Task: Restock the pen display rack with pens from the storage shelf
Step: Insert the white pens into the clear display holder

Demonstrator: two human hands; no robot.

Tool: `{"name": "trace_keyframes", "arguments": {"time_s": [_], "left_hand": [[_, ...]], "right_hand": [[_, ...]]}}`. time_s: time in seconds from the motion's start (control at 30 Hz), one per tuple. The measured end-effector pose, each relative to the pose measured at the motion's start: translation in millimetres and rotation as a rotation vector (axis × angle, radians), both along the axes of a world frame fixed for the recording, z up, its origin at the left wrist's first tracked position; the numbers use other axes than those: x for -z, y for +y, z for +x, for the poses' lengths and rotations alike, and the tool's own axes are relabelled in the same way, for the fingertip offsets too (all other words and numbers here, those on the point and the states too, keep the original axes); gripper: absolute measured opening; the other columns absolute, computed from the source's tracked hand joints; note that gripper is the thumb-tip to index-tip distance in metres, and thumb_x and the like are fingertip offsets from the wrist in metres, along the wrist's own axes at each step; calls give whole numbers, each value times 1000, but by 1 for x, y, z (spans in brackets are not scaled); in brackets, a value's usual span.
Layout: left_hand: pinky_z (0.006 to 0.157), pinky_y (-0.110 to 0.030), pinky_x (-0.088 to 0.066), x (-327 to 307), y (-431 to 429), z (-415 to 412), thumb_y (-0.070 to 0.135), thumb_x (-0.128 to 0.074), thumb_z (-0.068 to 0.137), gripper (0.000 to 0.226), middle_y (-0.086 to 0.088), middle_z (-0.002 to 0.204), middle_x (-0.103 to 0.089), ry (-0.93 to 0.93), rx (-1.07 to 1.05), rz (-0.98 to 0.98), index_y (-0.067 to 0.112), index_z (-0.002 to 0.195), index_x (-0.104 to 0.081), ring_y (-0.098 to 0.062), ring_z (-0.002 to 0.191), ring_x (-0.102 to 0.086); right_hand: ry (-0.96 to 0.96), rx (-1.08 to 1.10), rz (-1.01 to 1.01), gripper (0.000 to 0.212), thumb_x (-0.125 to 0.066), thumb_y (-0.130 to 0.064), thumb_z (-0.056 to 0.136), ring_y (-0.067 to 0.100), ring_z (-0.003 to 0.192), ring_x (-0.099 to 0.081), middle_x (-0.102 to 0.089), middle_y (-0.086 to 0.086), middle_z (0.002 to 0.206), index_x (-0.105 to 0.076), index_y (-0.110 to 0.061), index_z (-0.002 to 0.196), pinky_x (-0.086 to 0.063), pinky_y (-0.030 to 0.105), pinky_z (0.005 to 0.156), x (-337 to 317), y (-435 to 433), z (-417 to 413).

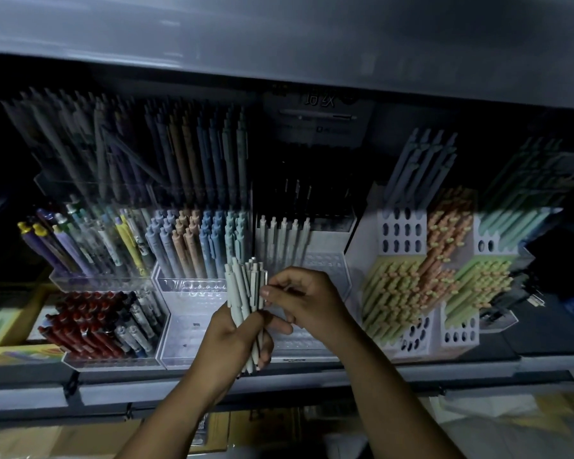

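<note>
Gripping a bundle of pale pens (242, 289) upright, the left hand (236, 339) has its fingers curled round the lower half. Just beside it, the right hand (305, 299) pinches the bundle near its upper part with thumb and forefinger. Behind the hands stands the clear display rack (325, 263), with a row of similar pens (284, 238) at its back.
</note>
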State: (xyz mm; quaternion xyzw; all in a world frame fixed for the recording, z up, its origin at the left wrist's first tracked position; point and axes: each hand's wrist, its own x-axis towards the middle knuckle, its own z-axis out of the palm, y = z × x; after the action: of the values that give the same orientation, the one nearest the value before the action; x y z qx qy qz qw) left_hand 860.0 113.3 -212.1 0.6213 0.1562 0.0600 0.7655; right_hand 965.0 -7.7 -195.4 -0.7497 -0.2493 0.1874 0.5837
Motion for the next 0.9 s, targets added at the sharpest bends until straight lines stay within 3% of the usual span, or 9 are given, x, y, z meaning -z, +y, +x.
{"name": "trace_keyframes", "arguments": {"time_s": [0.1,0.2,0.33,0.43,0.57,0.7,0.8,0.9], "left_hand": [[47,-29,-43,-3,-1,0,3,-47,104,36,-23,53,-60,0,11,24,-6,84,-75,-27,42,-50],[48,-31,-45,-5,0,0,4,-46,105,33,-19,57,-62,-11,-25,-7,-12,88,-70,-29,45,-53],[43,-31,-44,-7,1,-1,5,-46,106,24,-21,67,-66,-18,-83,-72,-15,103,-59,-28,44,-53],[42,-29,-43,-3,3,-4,3,-49,105,16,-24,74,-67,2,-135,-113,-10,104,-58,-27,44,-52],[40,-28,-42,1,7,-7,4,-53,103,19,-20,67,-61,18,-171,-143,-11,104,-63,-26,45,-49],[40,-30,-44,0,8,-6,2,-48,105,17,-24,75,-69,-13,-172,-157,-9,107,-61,-27,46,-54],[42,-31,-50,-4,7,-6,6,-47,105,21,-30,88,-73,-34,-140,-186,-6,98,-64,-29,49,-62],[47,-33,-55,-7,7,-7,6,-47,104,26,-28,85,-73,-25,-118,-221,-15,102,-62,-29,53,-65]], "right_hand": [[19,27,18,6,-75,-13,91,1,50,-56,-70,-1,70,-73,-8,86,-42,19,52,-3,-2,0],[37,66,65,11,-72,-11,93,14,47,-53,-63,-2,57,-71,-1,91,-44,27,50,-4,-4,1],[70,131,191,11,-67,-8,96,31,53,-57,-60,26,63,-68,2,92,-48,38,51,-5,-2,3],[63,273,311,11,-64,-6,97,34,55,-62,-65,26,70,-66,5,95,-53,39,53,-11,-6,16],[-179,468,333,10,-63,-9,99,34,59,-70,-69,17,68,-65,-1,93,-60,44,58,-11,-13,39],[-561,605,86,15,-62,-19,101,11,66,-73,-72,-1,70,-62,-10,88,-60,43,66,0,-18,60],[-674,606,-23,23,-56,-25,102,14,70,-71,-71,3,74,-59,-9,86,-58,44,64,10,-16,69],[-701,597,-38,33,-50,-35,102,21,69,-70,-68,6,72,-55,-8,83,-55,45,63,22,-14,77]]}}
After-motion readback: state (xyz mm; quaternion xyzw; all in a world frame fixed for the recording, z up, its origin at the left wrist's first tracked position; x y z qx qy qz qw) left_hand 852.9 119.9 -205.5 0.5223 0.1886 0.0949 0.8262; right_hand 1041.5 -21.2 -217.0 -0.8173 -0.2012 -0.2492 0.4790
